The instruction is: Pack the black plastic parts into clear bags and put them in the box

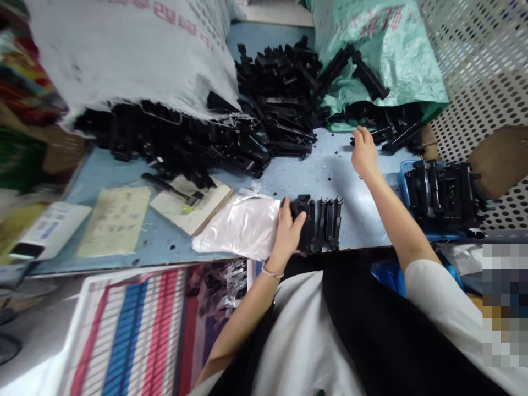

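Observation:
My left hand [289,228] is closed around the left end of a short row of black plastic parts [325,223] at the table's front edge. These long, narrow parts stand side by side, and the fingers cover some of them. Further back on the right, my right hand [363,154] has its fingers curled on a black plastic part at the mouth of a green woven sack [396,60]. The hand hides much of that part. More of the same parts spill from the sack. Left of my left hand lies a clear plastic bag [243,223], flat on the blue table [297,173].
A white woven sack [136,49] and a large pile of black parts [280,99] occupy the back. A blue basket [406,179] of parts stands right, beside perforated panels [487,71]. A notepad [198,212], a tool with a black handle [165,186] and a paper sheet [115,220] lie left.

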A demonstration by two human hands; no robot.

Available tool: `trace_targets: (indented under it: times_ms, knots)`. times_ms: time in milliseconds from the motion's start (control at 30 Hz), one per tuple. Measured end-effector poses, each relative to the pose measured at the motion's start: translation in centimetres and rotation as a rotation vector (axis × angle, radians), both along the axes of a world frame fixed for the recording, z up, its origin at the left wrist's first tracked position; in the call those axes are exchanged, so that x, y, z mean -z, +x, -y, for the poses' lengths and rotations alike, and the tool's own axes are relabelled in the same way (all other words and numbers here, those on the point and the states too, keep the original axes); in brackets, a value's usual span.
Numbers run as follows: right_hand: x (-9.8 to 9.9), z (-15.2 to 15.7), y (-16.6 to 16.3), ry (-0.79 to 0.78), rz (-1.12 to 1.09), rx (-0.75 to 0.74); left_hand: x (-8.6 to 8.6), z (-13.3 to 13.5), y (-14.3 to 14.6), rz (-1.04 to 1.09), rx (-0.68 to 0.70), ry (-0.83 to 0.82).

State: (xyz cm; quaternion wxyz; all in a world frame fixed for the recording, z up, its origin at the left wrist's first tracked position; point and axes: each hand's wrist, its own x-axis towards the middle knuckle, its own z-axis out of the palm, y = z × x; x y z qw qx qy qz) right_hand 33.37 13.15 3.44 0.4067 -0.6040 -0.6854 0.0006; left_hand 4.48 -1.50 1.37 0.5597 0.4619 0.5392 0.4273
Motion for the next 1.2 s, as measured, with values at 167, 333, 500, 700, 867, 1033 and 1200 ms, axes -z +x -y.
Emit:
trace_targets:
  times_ms: [167, 333, 500, 700, 867, 1033, 1200]
  knots:
    - [0.3, -5.3, 5.2, -0.071, -0.013, 0.02, 2.6, -0.1, 2.2, -0.404, 0.139, 0.277]
    - [-2.1, -2.8, 4.8, -0.107, 0.018, -0.098, 2.8, -1.2, 3.4, -0.487, 0.225, 0.422]
    - [-5.6, 6.4, -1.4, -0.173, -0.069, -0.159, -1.9, -0.8, 4.5, -0.288, 0.227, 0.442]
    - [-7.9, 15.7, -7.8, -0.188, -0.313, -0.321, -6.3, 0.2, 5.6, 0.236, 0.243, 0.027]
    - [-5.0, 13.3, -7.3, 0.022, -0.002, -0.232, -6.3, 1.9, 5.0, 0.415, 0.275, -0.175]
    - [-3.2, 12.4, -8.4, -0.16, -0.173, -0.193, -6.0, 1.9, 5.0, 0.348, 0.112, -0.126]
    - [-2.9, 16.6, -10.2, -0.181, -0.056, -0.402, -6.0, 0.1, 3.2, 0.306, -0.024, -0.076]
